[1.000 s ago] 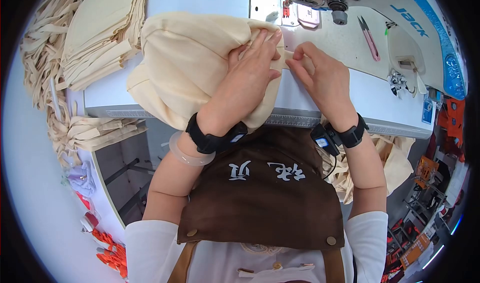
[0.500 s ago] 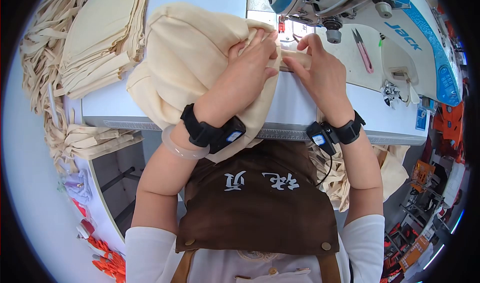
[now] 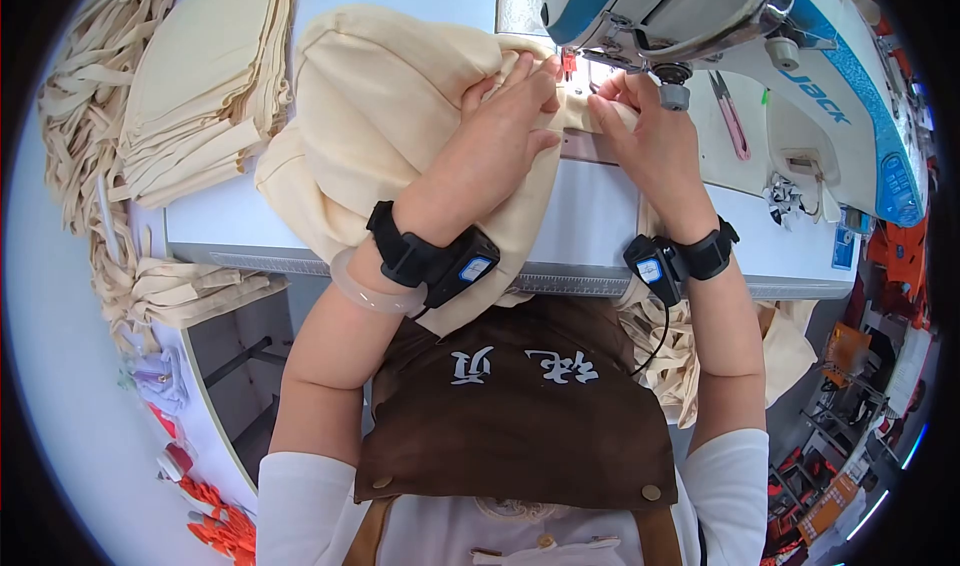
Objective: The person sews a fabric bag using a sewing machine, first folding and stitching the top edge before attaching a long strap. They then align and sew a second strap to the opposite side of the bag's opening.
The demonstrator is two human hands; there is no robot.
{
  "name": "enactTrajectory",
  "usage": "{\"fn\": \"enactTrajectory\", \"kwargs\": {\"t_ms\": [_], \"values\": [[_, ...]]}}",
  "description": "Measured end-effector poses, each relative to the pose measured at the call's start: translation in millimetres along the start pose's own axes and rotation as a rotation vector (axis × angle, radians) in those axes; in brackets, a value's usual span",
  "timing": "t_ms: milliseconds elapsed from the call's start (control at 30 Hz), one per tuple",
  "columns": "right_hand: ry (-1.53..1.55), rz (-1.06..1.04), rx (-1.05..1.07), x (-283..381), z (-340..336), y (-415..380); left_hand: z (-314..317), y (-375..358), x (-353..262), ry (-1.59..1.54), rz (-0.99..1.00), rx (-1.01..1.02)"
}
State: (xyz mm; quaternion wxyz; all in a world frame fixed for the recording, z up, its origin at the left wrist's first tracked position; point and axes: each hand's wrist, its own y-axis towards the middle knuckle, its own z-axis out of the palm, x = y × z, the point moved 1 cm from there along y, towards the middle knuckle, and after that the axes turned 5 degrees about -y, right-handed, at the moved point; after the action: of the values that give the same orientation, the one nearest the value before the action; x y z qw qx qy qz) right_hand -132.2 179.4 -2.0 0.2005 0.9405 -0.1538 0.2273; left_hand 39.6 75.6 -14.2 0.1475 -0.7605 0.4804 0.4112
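A bundle of cream cloth (image 3: pixel 390 106) lies bunched on the sewing table, left of the sewing machine's red presser foot (image 3: pixel 568 63). My left hand (image 3: pixel 505 126) is closed on the cloth's edge, fingertips close beside the foot. My right hand (image 3: pixel 655 136) pinches a cream fabric strap (image 3: pixel 578 116) just right of the foot, thumb against index finger. That strap meets the cloth between my two hands. The exact overlap under the foot is too small to make out.
The sewing machine (image 3: pixel 700 11) overhangs the table at the upper right. Pink-handled snips (image 3: pixel 735 126) lie beneath its arm. Stacked cream panels (image 3: pixel 205 76) sit at the left, with many loose straps (image 3: pixel 90 96) beyond. More cream cloth (image 3: pixel 670 361) hangs below the table's front edge.
My right hand has shifted slightly, and its thumb and finger have closed together on the strap. More of the strap shows near the foot. My left hand stays nearly in place.
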Motion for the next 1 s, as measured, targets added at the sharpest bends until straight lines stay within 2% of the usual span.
{"fn": "enactTrajectory", "kwargs": {"t_ms": [133,233,333,633,833,1000], "values": [[-0.061,-0.013,-0.027,-0.3,-0.9,6.7,0.1,9.3,5.2,0.043,0.071,-0.045],[-0.06,0.009,-0.047,-2.9,1.5,10.4,-3.2,15.0,3.0,0.05,0.014,-0.007],[-0.075,0.033,-0.062,-9.4,6.0,13.5,-1.3,15.9,6.1,0.057,0.072,-0.071],[-0.105,0.07,-0.059,-27.9,19.3,14.3,-0.9,19.9,8.4,0.066,0.048,-0.045],[-0.135,0.015,-0.092,-30.0,20.6,12.9,-5.8,22.9,-0.4,0.035,0.04,-0.029],[-0.194,0.019,-0.066,-32.3,18.8,12.1,-10.1,27.1,-10.3,-0.088,-0.058,0.027]]}}
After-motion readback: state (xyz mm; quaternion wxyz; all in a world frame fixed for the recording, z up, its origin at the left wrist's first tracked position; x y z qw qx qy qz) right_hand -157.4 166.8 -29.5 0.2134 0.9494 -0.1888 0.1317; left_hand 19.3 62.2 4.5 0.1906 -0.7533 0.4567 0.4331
